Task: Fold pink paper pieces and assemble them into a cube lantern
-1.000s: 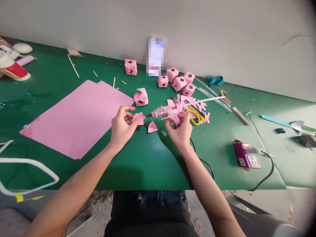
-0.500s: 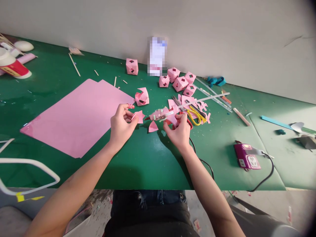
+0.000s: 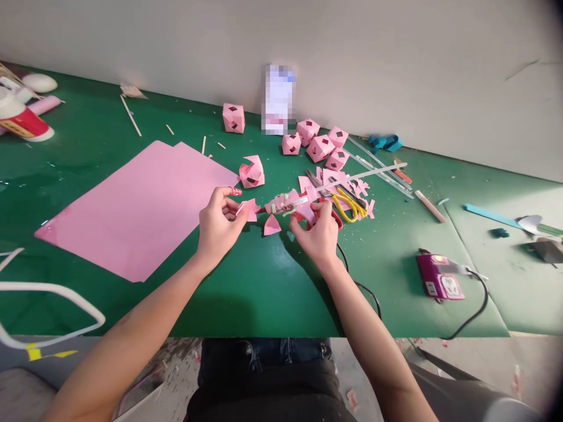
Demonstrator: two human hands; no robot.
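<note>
My left hand (image 3: 216, 225) pinches a small folded pink paper piece (image 3: 248, 208) just above the green table (image 3: 264, 281). My right hand (image 3: 317, 233) is closed round the handle of a pink glue gun (image 3: 288, 202), whose dark nozzle points left and sits almost against the paper piece. Between my hands lies a second small pink folded piece (image 3: 271, 225) on the table. A half-formed pink paper cube (image 3: 251, 172) rests a little beyond my left hand.
Large pink paper sheets (image 3: 136, 208) lie at the left. Several finished pink cubes (image 3: 321, 146) stand near the wall, one apart (image 3: 233, 118). Yellow-handled scissors (image 3: 347, 205) lie among pink scraps. A magenta power strip (image 3: 440, 280) with black cable sits at right. Glue bottle (image 3: 20, 120) far left.
My right hand has tilted and moved the glue gun left, bringing its nozzle close to the pink piece in my left hand. My left hand has stayed nearly still.
</note>
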